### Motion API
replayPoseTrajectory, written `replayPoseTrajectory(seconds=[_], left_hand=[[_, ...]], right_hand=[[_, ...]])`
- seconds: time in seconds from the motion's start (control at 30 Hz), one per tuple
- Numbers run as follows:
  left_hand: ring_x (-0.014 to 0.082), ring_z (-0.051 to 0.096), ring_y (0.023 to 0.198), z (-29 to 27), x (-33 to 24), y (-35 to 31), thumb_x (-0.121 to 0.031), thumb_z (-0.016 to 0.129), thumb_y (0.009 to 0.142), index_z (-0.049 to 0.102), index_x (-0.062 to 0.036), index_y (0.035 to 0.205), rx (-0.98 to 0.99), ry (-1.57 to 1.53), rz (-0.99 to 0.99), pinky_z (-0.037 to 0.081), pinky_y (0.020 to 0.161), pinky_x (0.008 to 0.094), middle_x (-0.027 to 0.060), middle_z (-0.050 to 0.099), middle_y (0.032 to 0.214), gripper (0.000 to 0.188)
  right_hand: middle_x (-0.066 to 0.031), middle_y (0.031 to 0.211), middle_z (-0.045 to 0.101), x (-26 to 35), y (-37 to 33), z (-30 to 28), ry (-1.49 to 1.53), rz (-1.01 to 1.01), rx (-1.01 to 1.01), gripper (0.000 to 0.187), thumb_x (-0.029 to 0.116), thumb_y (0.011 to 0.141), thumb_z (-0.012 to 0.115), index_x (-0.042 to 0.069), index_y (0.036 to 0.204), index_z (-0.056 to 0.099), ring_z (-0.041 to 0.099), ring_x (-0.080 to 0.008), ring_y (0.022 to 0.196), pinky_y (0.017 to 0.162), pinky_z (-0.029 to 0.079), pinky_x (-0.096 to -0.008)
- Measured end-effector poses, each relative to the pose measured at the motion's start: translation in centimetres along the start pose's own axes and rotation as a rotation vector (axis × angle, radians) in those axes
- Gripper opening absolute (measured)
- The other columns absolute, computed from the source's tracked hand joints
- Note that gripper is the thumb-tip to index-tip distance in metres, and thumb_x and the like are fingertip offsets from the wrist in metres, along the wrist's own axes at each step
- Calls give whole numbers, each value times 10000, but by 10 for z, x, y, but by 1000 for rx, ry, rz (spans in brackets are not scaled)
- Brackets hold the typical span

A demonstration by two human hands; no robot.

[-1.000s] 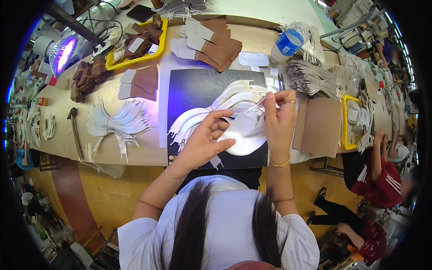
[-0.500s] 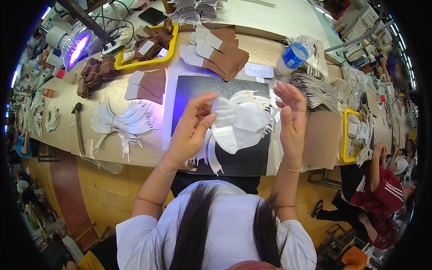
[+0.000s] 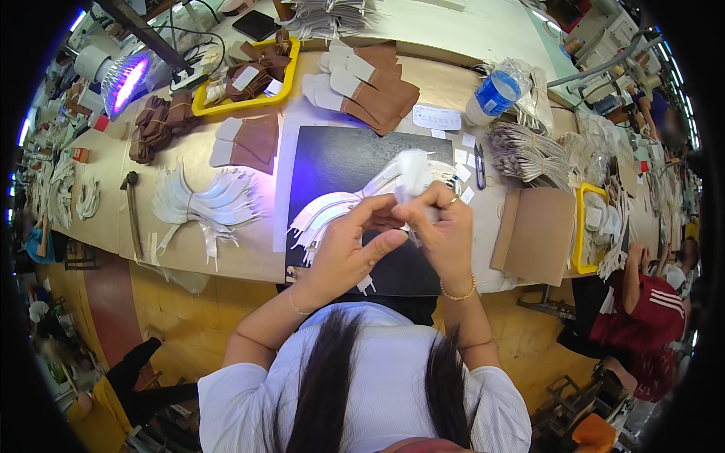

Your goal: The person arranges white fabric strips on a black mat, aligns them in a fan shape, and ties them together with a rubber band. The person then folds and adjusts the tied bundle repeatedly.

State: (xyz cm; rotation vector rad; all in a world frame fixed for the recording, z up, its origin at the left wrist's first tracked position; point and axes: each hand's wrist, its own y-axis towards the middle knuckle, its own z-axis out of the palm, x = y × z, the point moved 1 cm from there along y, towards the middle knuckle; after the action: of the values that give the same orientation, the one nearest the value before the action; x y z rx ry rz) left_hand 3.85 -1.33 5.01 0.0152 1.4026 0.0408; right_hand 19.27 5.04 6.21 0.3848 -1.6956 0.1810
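My left hand (image 3: 349,245) and my right hand (image 3: 443,226) meet above a black mat (image 3: 332,158) on the workbench. Together they pinch a small white cut piece (image 3: 412,172) that sticks up between the fingertips. Under the hands, a fan of white curved strips (image 3: 332,211) lies spread on the mat. My right hand wears a ring and a bracelet.
A second fan of white strips (image 3: 208,204) lies left of the mat beside a hammer (image 3: 132,211). Brown pieces (image 3: 370,87), a yellow tray (image 3: 249,75), a blue-capped bottle (image 3: 495,94), scissors (image 3: 480,157), cardboard (image 3: 538,234) and a purple lamp (image 3: 128,75) surround it. Another person in red (image 3: 642,302) sits at right.
The hands, apart and holding a wider white piece half a second ago, have come together and lifted; the white piece is now bunched small between the fingertips.
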Motion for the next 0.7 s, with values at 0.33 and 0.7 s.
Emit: replayPoseTrajectory(seconds=[0.33,0.7], left_hand=[[49,579,634,-30,-17,3,-144,736,943,513,-5,1403,2,-149,-372,460,564,189,16,642,789,530],[487,705,778,-48,-115,-32,-85,573,968,558,70,1039,989,-915,469,593,543,471,314,666,1020,171]], right_hand=[[40,752,543,10,-8,-28,378,231,366,278,173,1016,624,14,1243,604,568,-39,688,571,396,-173],[-258,1031,713,94,-40,-63,852,-745,965,135,140,958,589,21,926,644,677,-310,689,514,524,-349]])
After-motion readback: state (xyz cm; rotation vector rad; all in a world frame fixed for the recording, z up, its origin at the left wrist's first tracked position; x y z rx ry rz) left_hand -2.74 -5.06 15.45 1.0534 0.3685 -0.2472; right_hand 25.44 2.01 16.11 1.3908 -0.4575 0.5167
